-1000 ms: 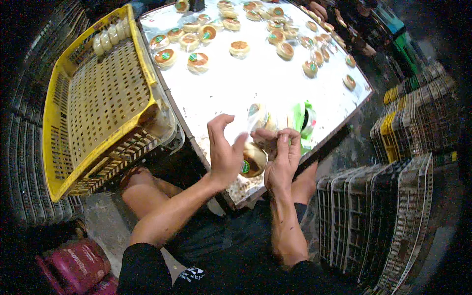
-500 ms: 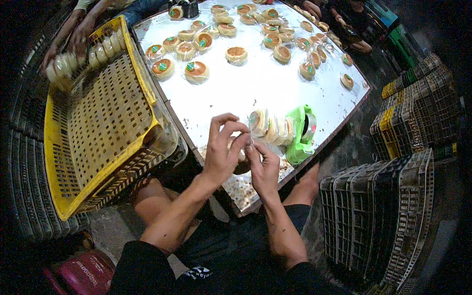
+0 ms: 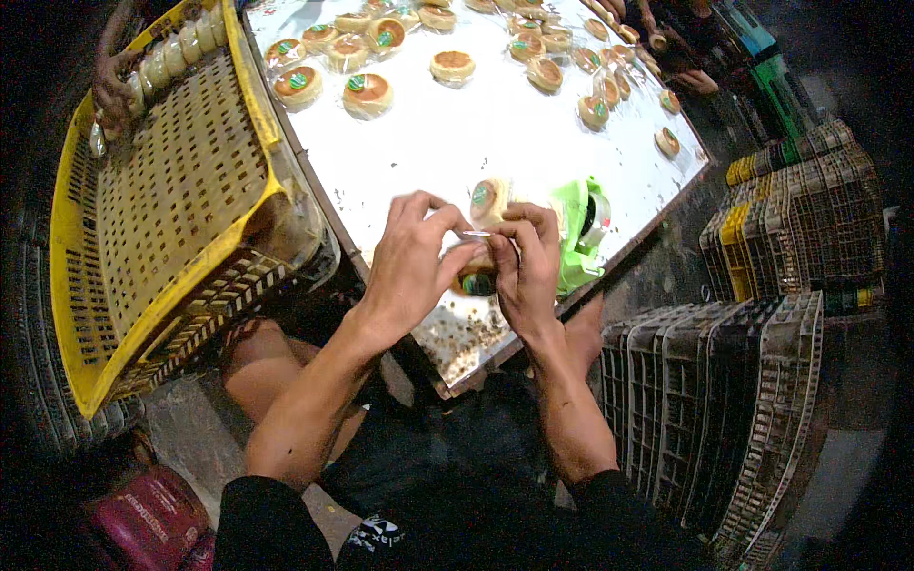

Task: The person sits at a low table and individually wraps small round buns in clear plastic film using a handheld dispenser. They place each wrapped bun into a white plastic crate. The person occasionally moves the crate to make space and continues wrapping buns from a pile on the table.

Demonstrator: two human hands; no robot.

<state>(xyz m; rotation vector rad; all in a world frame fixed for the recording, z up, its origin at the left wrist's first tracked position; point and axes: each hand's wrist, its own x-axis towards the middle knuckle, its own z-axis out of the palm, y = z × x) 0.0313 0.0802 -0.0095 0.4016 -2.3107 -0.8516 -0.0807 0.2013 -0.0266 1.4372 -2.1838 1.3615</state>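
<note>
Over the near corner of the table, my left hand and my right hand meet with pinched fingers. Between their fingertips stretches a thin shiny strip of clear plastic; whether it is bag film or tape I cannot tell. Beneath it a round bun shows in part, mostly hidden by my fingers. Just beyond my right hand stands a row of bagged buns, partly covered by it. A green tape dispenser is beside that row, to the right.
Bagged buns lie across the far part of the white table. Left of it stands a yellow crate, where another person's hand touches a row of buns. Stacked crates rise at the right. A maroon container sits at lower left.
My hands have drawn up a little, and the plastic strip now lies level between them. My right hand covers more of the bun row. The whole view has shifted slightly.
</note>
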